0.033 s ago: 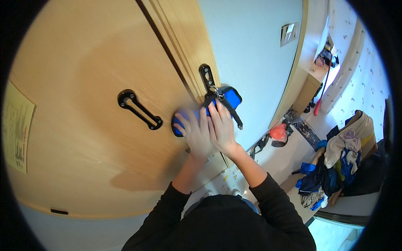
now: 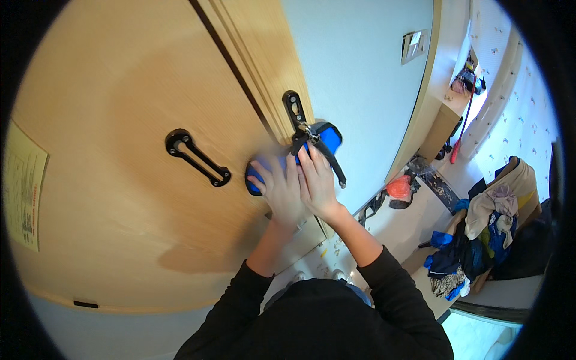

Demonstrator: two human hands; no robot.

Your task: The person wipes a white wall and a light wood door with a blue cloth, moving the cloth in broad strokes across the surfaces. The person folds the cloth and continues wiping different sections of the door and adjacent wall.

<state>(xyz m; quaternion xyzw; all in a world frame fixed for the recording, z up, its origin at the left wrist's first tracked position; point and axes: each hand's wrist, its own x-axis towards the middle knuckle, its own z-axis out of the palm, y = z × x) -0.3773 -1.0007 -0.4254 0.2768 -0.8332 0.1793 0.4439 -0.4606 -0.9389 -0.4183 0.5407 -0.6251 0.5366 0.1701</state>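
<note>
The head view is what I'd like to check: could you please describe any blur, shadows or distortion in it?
In the head view, the left hand is smeared by blur, the right hand looks sharper; in the same head view, soft shadows fall across the wooden door, whose lower edge bows with the fisheye.

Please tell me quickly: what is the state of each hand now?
Left hand: open, blurred, fingers spread over the blue black-edged item.
Right hand: open, fingers extended over it.

Pale blue wall point(image 2: 360, 90) beside a light wood door point(image 2: 114, 198), patterned wallpaper point(image 2: 529, 117) far right
</note>
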